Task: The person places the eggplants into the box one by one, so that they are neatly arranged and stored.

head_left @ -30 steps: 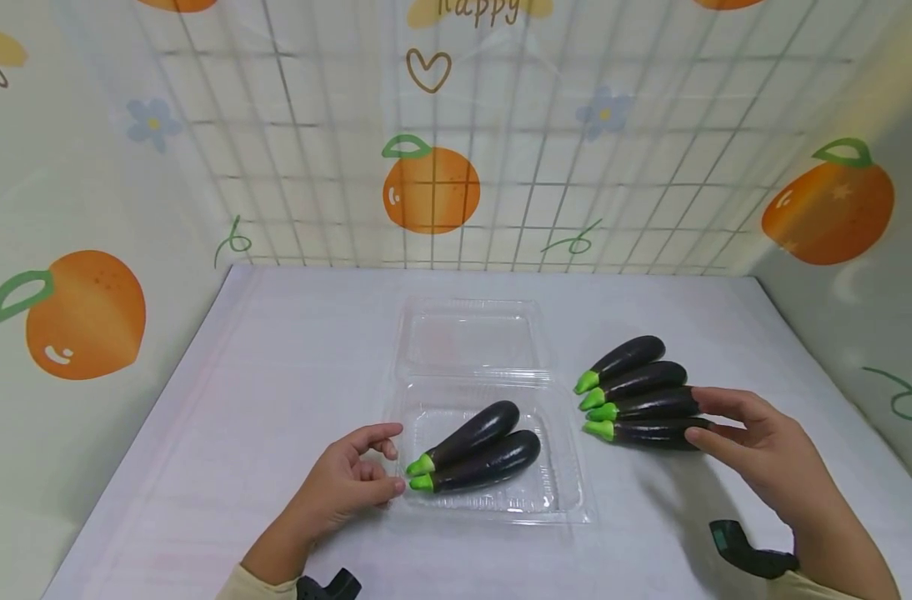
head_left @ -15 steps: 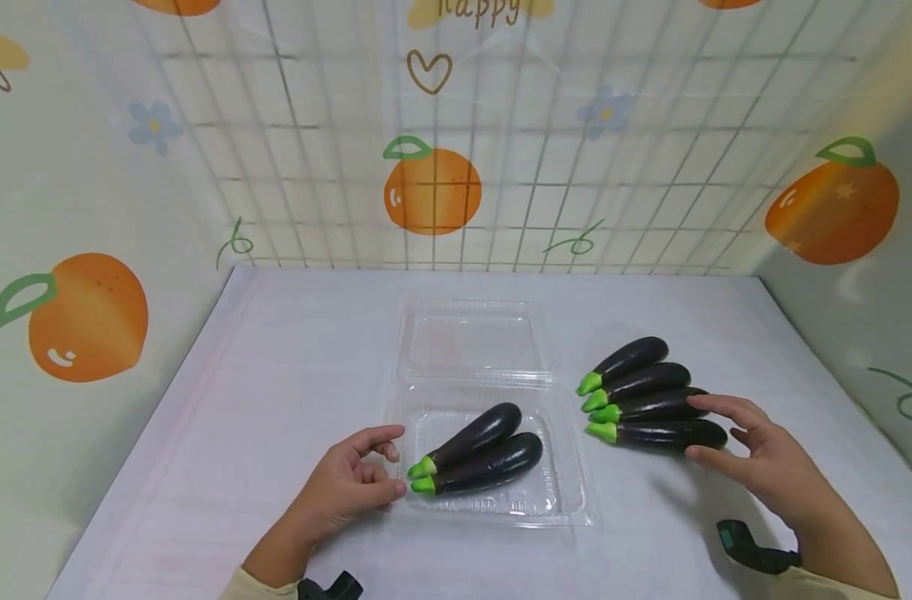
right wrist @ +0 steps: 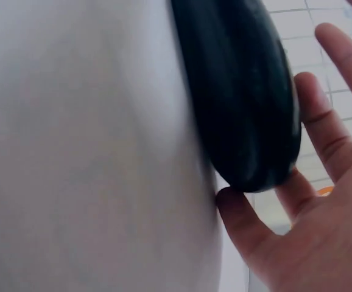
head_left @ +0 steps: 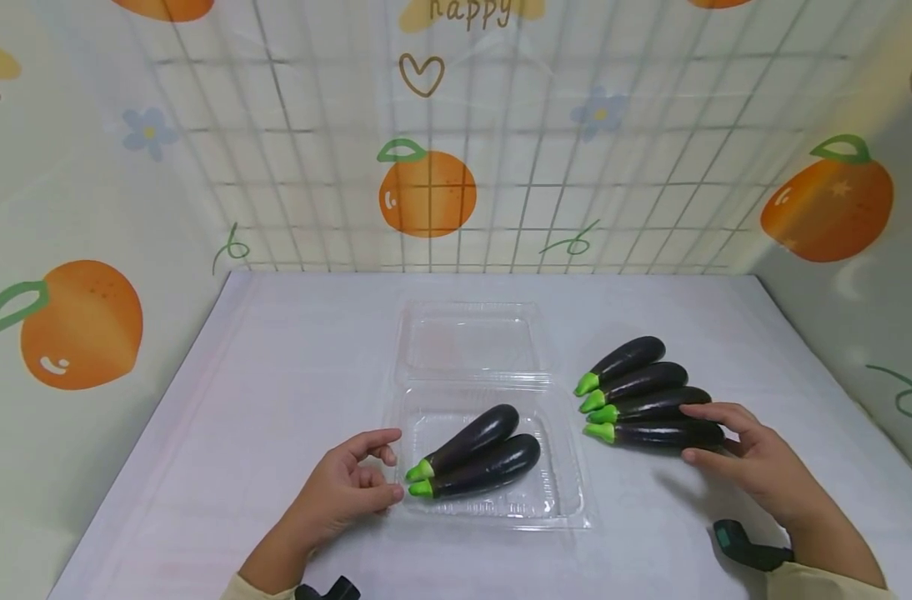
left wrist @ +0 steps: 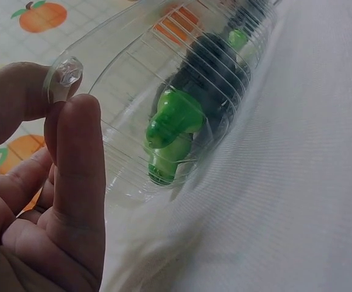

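In the head view, a clear plastic clamshell container (head_left: 568, 492) lies with its lid back and two eggplants (head_left: 474, 442) inside, green stems to the left. My left hand (head_left: 354, 479) holds its left edge, and the left wrist view has the rim at the thumb and a fingertip (left wrist: 78, 121). To the right, several more eggplants (head_left: 639, 379) are fanned side by side. My right hand (head_left: 764, 458) is at the blunt end of the nearest eggplant (head_left: 658, 433). In the right wrist view, its fingers (right wrist: 331, 140) are loosely spread around that dark end (right wrist: 243, 109).
The transparent lid (head_left: 471, 337) lies flat behind the container's base. White cloth covers the table (head_left: 298, 333). Behind and at both sides stand curtains (head_left: 328, 192) printed with oranges, with a wire grid showing through at the back.
My right hand's fingers have shifted a little left and down from the nearest eggplants, baring more of the front one's blunt end. The left hand stays at the container; the head view has shifted slightly.
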### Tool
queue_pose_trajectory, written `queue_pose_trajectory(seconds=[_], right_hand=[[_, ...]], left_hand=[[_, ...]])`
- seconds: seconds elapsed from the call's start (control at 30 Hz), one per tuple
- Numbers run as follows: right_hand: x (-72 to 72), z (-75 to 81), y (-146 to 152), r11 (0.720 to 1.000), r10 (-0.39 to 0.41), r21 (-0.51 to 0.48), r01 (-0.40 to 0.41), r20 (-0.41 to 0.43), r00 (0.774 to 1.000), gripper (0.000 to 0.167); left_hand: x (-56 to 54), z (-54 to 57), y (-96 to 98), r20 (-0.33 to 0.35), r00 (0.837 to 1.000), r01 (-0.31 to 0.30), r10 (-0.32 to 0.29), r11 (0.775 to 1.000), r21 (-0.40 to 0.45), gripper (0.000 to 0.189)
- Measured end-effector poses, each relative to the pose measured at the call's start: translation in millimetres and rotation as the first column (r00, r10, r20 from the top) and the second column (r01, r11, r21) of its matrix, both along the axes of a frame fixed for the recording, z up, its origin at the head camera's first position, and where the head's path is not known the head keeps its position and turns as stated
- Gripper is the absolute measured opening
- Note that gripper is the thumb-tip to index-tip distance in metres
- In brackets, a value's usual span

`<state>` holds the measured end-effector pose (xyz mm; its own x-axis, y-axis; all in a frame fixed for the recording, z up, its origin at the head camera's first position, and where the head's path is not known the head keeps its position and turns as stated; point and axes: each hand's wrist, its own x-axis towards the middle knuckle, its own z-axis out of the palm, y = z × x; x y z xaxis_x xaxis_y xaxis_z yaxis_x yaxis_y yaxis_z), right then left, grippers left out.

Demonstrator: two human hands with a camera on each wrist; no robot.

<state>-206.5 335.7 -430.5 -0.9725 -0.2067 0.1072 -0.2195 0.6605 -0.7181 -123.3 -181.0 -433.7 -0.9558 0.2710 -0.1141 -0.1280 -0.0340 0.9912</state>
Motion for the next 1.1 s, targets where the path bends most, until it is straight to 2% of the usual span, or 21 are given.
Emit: queue_pose_trajectory(seconds=[0.13, 0.33, 0.57, 0.73, 0.83, 0.93, 1.1], right_hand=[[-0.8, -0.9, -0.3, 1.000, -0.008, 0.023, 0.007, 0.016, 1.000, 0.059], [-0.8, 2.4, -6.1, 0.991, -0.032, 0.130, 0.021, 0.083, 0.996, 0.055], [-2.6, 4.9, -6.8, 0.981, -0.024, 0.194, 0.014, 0.048, 0.999, 0.052], [-4.8, 7.4, -6.1, 0.971, -0.025, 0.238, 0.005, 0.079, 0.997, 0.053], [-5.2, 6.9, -5.2, 0.968, -0.026, 0.250, -0.001, 0.105, 0.994, 0.054], [-3.8, 6.4, -3.2, 0.967, -0.026, 0.254, 0.002, 0.094, 0.995, 0.051], [-0.1, 7.7, -2.0, 0.978, -0.027, 0.207, 0.007, 0.092, 0.995, 0.049]], left_hand=[[0.6, 0.8, -0.3, -0.006, 1.000, 0.005, -0.005, 1.000, 0.005, 0.075], [0.9, 1.3, 0.3, -0.014, 1.000, 0.005, -0.005, 1.000, 0.007, 0.075], [2.2, 0.1, 0.8, -0.019, 1.000, 0.001, 0.000, 1.000, 0.018, 0.075], [2.7, -0.6, 0.8, -0.013, 1.000, -0.004, 0.005, 1.000, 0.014, 0.074], [2.3, -1.3, 0.7, -0.014, 1.000, -0.005, 0.005, 1.000, 0.010, 0.074], [1.6, -1.8, 0.5, -0.017, 1.000, -0.003, 0.003, 1.000, 0.008, 0.075], [1.4, -1.3, 0.5, -0.013, 1.000, 0.000, 0.001, 1.000, 0.008, 0.075]])
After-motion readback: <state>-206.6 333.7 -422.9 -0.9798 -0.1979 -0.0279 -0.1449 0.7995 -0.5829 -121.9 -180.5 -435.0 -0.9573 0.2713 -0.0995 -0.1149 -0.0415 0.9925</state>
